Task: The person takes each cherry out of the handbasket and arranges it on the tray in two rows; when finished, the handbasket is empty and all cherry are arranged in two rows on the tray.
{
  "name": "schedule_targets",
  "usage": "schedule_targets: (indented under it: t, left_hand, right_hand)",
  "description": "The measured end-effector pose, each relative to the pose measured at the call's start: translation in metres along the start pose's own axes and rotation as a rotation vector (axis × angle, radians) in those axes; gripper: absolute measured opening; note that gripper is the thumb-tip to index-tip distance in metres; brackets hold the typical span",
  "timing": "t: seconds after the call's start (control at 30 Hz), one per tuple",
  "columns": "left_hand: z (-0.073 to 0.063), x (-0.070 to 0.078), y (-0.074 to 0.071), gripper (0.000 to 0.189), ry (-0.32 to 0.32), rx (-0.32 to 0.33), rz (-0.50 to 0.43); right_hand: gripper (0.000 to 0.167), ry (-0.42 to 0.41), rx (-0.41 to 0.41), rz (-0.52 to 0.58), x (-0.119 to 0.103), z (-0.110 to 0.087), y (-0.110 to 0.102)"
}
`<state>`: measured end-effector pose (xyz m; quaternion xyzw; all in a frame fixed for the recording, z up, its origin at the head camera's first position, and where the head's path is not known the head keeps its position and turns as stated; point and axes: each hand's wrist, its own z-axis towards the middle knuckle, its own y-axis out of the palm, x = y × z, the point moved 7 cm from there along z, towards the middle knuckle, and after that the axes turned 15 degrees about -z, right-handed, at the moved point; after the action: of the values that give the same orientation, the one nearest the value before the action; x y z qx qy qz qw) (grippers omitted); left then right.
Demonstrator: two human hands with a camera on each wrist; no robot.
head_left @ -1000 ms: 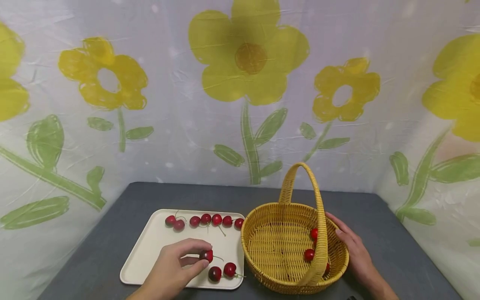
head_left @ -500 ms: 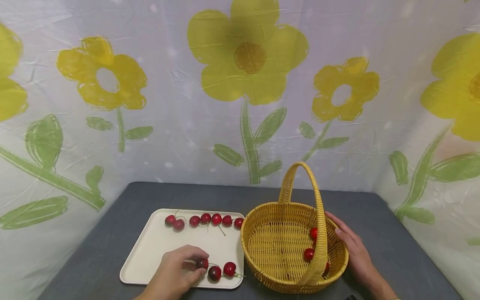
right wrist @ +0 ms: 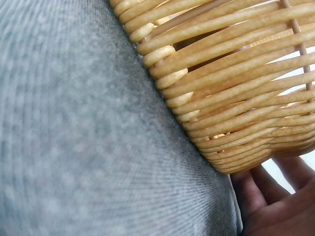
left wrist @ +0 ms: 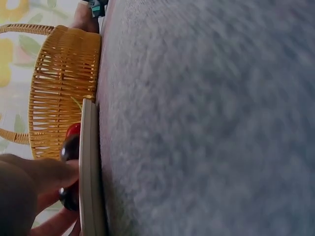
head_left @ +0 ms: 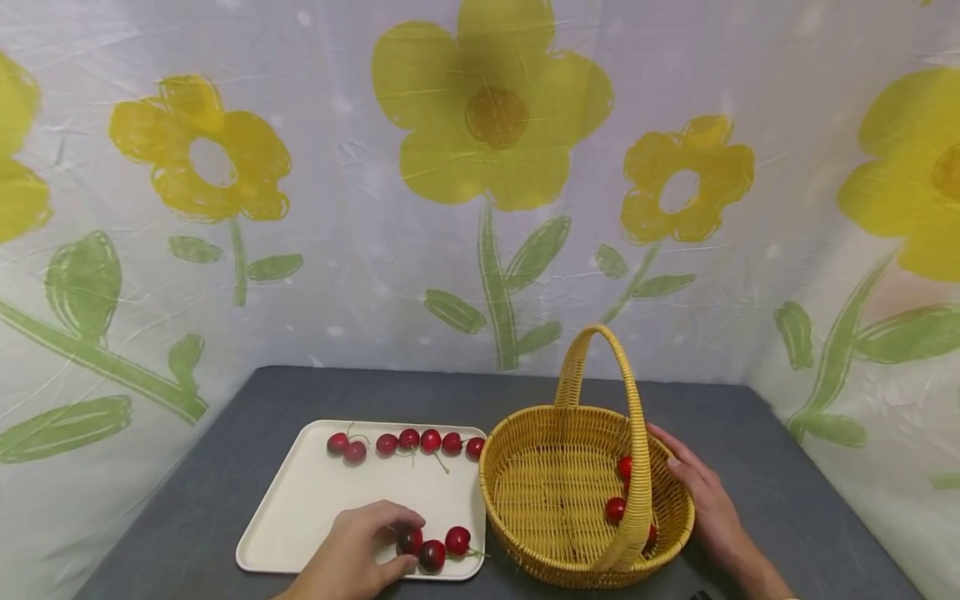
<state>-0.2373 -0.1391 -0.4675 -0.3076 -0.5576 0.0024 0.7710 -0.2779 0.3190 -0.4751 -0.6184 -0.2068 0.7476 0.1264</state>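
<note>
On the white tray, my left hand has its thumb and fingertips spread around a dark red cherry, with a gap wider than the fruit. Beside that cherry lie a second dark cherry and a brighter red cherry with a stem. In the left wrist view, my fingers reach over the tray edge among the cherries. My right hand rests against the outer right side of the yellow wicker basket, thumb at the rim. Several red cherries lie inside, partly behind the handle.
Along the tray's far side runs a row of cherries, with a pair of cherries left of it. The basket's tall handle arches upward beside the tray. Behind the dark grey table hangs a flowered curtain.
The left hand has lowered the pinched cherry toward the tray's near edge and set it beside the other two; its thumb and fingers have spread. The right hand stays at the basket.
</note>
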Motion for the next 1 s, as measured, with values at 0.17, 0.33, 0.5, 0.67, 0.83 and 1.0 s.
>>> schedule_targets:
  t: [0.17,0.33,0.5,0.67,0.83,1.0]
  left_hand:
    - [-0.001,0.003,-0.002,0.039,0.024,-0.034,0.010]
    - [-0.002,0.004,-0.006,0.042,-0.013,-0.044,-0.027]
    - [-0.001,0.010,-0.012,0.041,-0.008,0.002,-0.048]
    - [0.004,0.023,-0.020,0.040,0.058,0.054,-0.086]
    - [0.016,0.037,-0.020,0.039,-0.015,0.089,-0.093]
    - [0.037,0.062,-0.011,0.038,0.040,0.062,-0.136]
  right_hand:
    - [0.054,-0.015,0.000,-0.005,0.000,0.000,0.000]
    - [0.055,-0.006,0.001,-0.007,0.001,0.000,0.001]
    - [0.055,-0.020,-0.008,0.016,0.000,0.000,0.001]
    - [0.055,-0.043,-0.010,0.023,-0.002,0.001,0.001]
    - [0.055,-0.041,-0.009,0.007,-0.001,0.001,0.000]
    - [0.055,-0.020,-0.013,-0.007,0.000,0.001,0.001]
